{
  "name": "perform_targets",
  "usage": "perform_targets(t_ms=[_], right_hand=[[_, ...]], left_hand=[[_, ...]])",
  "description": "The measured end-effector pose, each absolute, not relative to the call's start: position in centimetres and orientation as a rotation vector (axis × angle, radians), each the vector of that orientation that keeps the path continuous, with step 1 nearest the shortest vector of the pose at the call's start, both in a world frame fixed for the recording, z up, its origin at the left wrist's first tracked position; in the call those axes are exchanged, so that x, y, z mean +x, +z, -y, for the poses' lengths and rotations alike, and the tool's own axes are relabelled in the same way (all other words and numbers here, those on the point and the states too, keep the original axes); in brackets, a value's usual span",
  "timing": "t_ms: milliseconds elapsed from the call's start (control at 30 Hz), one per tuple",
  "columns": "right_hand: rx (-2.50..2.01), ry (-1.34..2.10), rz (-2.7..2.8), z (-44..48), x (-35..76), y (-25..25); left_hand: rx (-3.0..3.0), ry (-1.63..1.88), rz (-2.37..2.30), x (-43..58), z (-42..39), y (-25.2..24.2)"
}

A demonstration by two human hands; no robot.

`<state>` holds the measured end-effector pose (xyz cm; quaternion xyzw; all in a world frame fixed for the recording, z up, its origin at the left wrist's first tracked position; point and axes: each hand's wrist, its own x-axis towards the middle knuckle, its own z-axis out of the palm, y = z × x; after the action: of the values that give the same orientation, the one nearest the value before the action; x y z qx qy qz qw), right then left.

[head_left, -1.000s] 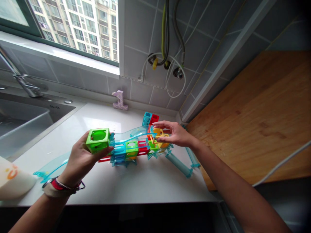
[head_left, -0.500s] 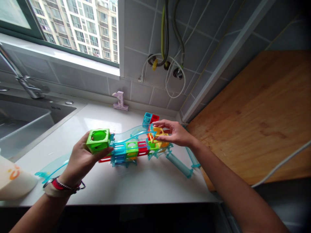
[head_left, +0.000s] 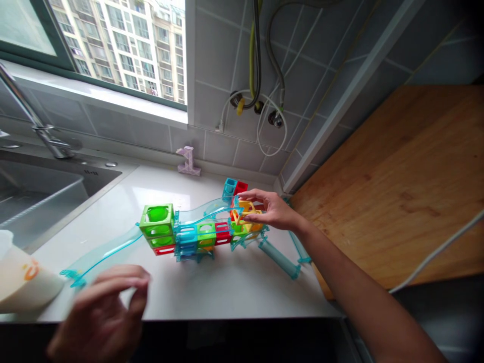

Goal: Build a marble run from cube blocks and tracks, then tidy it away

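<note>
head view: one camera, looking down on a white counter [head_left: 227, 287] by a sink [head_left: 38, 196].
marble run: a row of coloured blocks [head_left: 206, 234] in the middle of the counter, with clear blue track over and beside it.
right hand [head_left: 274, 209]: at the run's far end, fingers laid over a yellow piece [head_left: 247, 207] and thumb at its near side; it reads as a light pinch.
left hand [head_left: 102, 312]: low by the counter's near edge, blurred, fingers loosely curled around nothing, apart from the run.
green cube [head_left: 157, 221]: stacked upright on another green block at the run's left end, touched by neither hand.
curved track [head_left: 102, 252]: slopes from under the green cube down to the counter, its end just beyond the left hand.
upper track [head_left: 206, 206]: arcs from the green cube towards the yellow piece.
blue tube [head_left: 280, 257]: leans off the run's right side, near a wooden board [head_left: 397, 191].
handling: the pieces look light and loosely joined, so a soft, downward press on the yellow piece seems wiser than a sideways pull.
risk: the left hand is close to the curved track, and a brush there could shift the green stack.
nearby: a white cup [head_left: 22, 282] at the left edge.
</note>
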<state>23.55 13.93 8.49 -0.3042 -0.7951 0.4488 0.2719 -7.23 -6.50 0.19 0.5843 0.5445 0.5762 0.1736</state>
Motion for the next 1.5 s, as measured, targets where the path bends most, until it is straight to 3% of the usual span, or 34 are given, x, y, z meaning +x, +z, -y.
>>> perform_targets(t_ms=[167,533,1500], right_hand=[[-0.840,1.203,2.139,-13.8,23.4,8.6],[-0.784,1.181,2.125,-14.0,23.1,8.8],[-0.856,1.160,2.150,-13.0,22.6,7.0]], left_hand=[[2.524,1.169,-1.119,-1.4,4.9,1.0],[2.662,0.681,-1.799,1.0,-3.3,3.1],[2.723,0.907,-1.683,0.2,-4.1,2.4]])
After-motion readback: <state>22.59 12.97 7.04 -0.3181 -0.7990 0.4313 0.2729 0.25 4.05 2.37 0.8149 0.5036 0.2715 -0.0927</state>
